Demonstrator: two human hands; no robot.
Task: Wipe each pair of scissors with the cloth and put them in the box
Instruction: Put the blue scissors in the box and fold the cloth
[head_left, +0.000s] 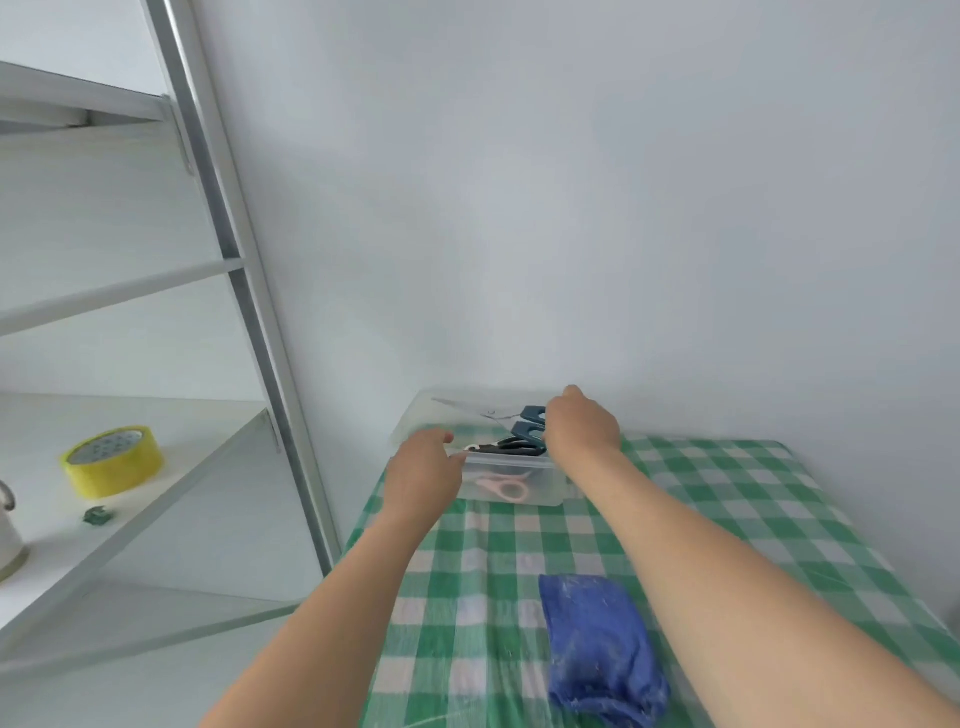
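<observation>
1. Head view, looking down: we see the clear plastic box (545, 494) at the far end of the checked table (737, 519), close to the wall, with what appears to be its lid (457, 408) lying open behind it.
2. Three pairs lie inside the box: the blue-handled scissors (530, 422) at the back, the black-handled scissors (511, 445) in the middle and the pink scissors (501, 487) nearest us, seen through the front wall.
3. The blue cloth (602, 649) lies crumpled on the table, well apart from the box and touched by neither hand.
4. The left hand (423, 470) is at the box's left corner, its thumb by the rim. We cannot tell whether its fingers hold the box.
5. The right hand (584, 428) is over the right end of the box, just beside the blue handles. Its fingers are hidden behind the hand, so we cannot tell what they grip, if anything.
6. We judge the step in hand to be at the box itself: either placing a pair or closing up.
7. We see no scissors left on the table, so the next move probably calls for freeing both hands and bringing the lid forward.
</observation>
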